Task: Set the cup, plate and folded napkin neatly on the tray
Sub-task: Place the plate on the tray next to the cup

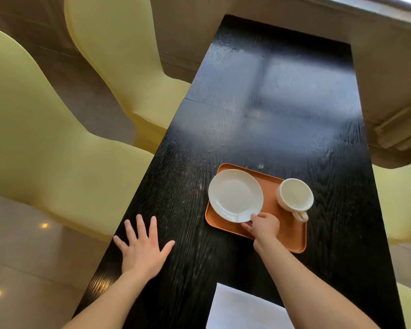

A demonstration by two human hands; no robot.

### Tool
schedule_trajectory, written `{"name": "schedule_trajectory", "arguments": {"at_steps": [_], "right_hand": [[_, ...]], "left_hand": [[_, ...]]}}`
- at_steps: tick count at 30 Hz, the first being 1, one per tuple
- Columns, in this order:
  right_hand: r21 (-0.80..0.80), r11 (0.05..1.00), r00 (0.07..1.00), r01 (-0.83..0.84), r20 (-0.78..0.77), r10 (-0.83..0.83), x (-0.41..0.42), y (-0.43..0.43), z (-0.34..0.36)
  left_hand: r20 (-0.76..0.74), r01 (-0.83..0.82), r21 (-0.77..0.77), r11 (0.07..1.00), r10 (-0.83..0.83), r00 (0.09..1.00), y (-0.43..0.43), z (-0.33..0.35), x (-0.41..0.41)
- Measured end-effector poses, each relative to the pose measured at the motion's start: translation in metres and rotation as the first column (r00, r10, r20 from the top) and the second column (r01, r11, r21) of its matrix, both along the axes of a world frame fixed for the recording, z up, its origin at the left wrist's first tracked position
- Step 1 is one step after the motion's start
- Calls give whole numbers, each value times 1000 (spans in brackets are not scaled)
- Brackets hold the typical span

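Note:
An orange tray (292,236) lies on the black table (259,110). A white plate (235,194) rests over the tray's left part, its left rim past the tray edge. My right hand (262,225) pinches the plate's near rim. A white cup (294,193) stands at the tray's far right corner, handle pointing toward me. A white napkin (244,309) lies flat on the table near me, partly under my right forearm. My left hand (144,248) rests flat on the table at its left edge, fingers spread, holding nothing.
Pale yellow chairs (45,143) stand along the table's left side, and another chair (399,198) shows at the right. The far half of the table reflects window light. A wall ledge (389,74) runs beside the table's right side.

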State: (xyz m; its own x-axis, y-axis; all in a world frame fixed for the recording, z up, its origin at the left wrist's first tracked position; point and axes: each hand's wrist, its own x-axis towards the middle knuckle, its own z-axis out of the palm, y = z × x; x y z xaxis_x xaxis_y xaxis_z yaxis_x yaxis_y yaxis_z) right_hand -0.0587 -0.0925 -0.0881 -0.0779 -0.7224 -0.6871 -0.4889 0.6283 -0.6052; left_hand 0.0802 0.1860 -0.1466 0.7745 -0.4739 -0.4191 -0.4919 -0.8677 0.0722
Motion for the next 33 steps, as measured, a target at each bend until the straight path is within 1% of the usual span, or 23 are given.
{"name": "schedule_trajectory", "arguments": {"at_steps": [5, 7, 9, 12, 17, 22, 27, 29, 31, 33], "right_hand": [[-29, 990, 987, -141, -81, 139, -3, -3, 5], [-45, 983, 981, -179, -82, 175, -8, -3, 8], [-44, 984, 985, -171, -29, 169, -15, -1, 12], [-3, 992, 988, -124, 88, 124, -29, 6, 21], [-27, 989, 978, -148, 146, 151, -62, 23, 29], [-68, 976, 966, -208, 145, 216, -99, 42, 31], [-34, 968, 960, -248, 123, 251, -140, 65, 31], [-1, 970, 964, -242, 109, 241, -159, 79, 27], [49, 974, 970, -223, 108, 217, -175, 93, 20], [98, 973, 970, -207, 150, 191, -186, 107, 13]], "left_hand": [[-14, 0, -3, 1000, 0, 1000, 1, 1, -1], [-30, -1, 4, 1000, 1, 1000, 0, 4, 0], [-55, -1, 14, 1000, 2, 998, -3, 9, 2], [-113, -14, 16, 1000, 16, 993, -9, 20, 3], [-168, -24, -50, 998, 15, 986, -25, 38, -26], [-205, 64, -96, 993, -83, 975, -34, 49, -77], [-163, 254, -152, 955, -277, 947, -36, 58, -121], [-153, 303, -137, 943, -322, 934, -37, 59, -135], [-136, 340, -91, 936, -350, 927, -38, 58, -145], [-113, 365, -62, 929, -370, 922, -42, 56, -151]]}}
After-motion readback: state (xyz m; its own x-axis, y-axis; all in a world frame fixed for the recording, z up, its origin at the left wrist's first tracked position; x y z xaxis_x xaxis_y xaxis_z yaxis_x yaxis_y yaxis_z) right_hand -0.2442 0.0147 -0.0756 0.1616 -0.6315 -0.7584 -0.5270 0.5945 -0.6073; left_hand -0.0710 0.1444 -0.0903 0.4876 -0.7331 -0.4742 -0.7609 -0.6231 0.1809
